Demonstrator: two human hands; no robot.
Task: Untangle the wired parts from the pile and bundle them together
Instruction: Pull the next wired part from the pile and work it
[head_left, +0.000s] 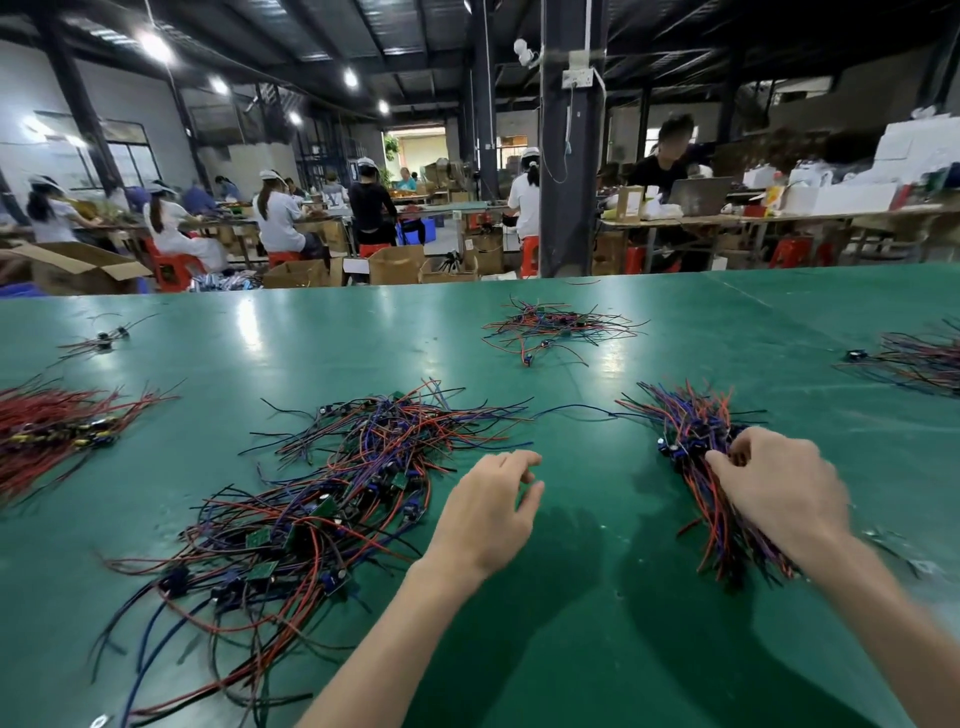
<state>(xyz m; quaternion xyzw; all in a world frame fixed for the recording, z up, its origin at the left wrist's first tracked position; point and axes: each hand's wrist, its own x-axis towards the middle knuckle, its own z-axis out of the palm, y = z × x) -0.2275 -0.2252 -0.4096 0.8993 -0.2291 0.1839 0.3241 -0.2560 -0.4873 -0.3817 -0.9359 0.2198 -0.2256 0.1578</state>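
Bare left hand (488, 512), right hand (779, 493), forearms (395, 639)

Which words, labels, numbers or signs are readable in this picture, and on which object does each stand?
No text is readable.
Green circuit boards in the tangled pile and the bundle: any print too small.
Cardboard boxes and white cartons behind the table: too blurred.

large workshop hall, dark steel roof (415, 31) with round ceiling lamps (156, 45) lit; white wall (31, 88) and windows (130, 161) at left, bright doorway (415, 148) far back. dark pillar (569, 156) with a socket box (577, 78) stands beyond the green table (311, 322). long worktables (779, 215), red stools (530, 254), cardboard boxes (78, 267), seated workers in white caps (275, 208).
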